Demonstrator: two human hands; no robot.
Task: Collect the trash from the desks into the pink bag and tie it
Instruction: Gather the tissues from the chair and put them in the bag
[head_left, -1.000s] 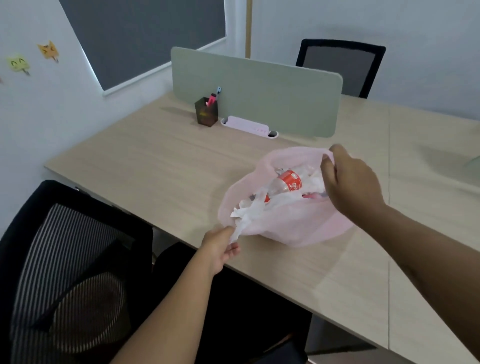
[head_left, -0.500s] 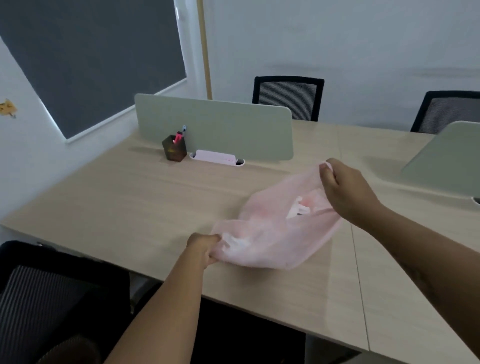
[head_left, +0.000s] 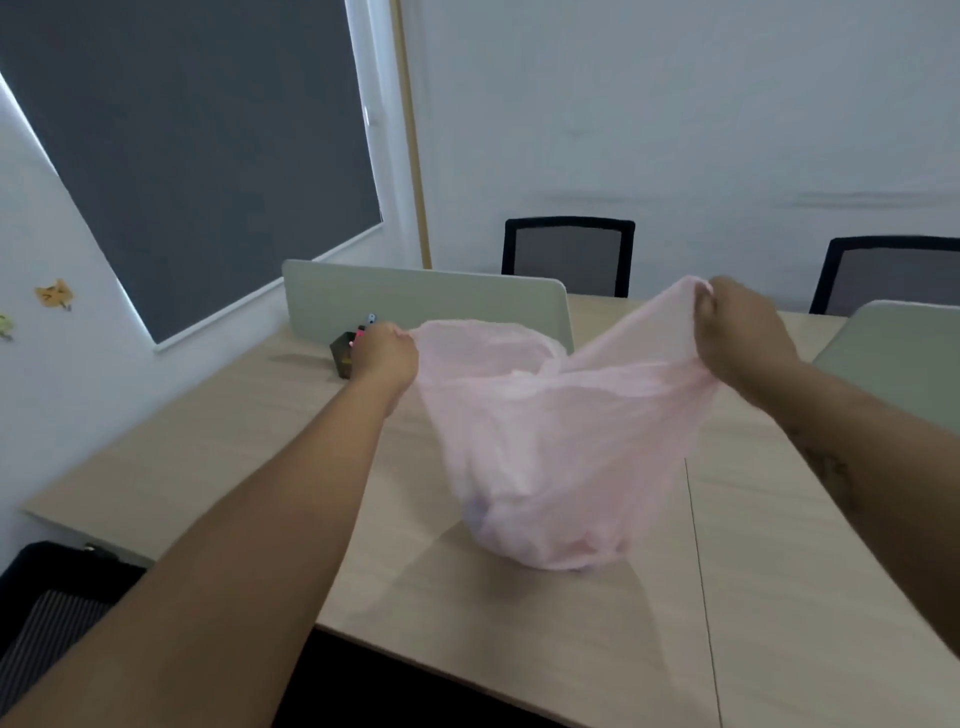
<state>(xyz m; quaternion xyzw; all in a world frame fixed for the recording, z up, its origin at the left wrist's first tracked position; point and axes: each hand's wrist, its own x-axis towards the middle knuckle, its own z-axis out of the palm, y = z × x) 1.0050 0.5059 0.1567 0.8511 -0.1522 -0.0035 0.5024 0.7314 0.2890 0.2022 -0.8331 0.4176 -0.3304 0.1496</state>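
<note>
The pink bag (head_left: 550, 457) hangs stretched between both hands, its full bottom resting on the wooden surface (head_left: 519, 634). The left hand (head_left: 385, 356) and the right hand (head_left: 740, 332) each have fingers clenched around an upper corner of it. Behind the left hand stand a dark pen holder (head_left: 342, 353) and a grey-green divider (head_left: 415, 301).

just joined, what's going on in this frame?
A person is holding the pink bag up over the desk. The left hand grips one side of the bag's mouth and the right hand grips the other, pulling them apart. The bag's bottom bulges low near the desktop, and its contents are too blurred to make out. No knot is tied yet. A dark pen holder sits behind the left hand.
</note>
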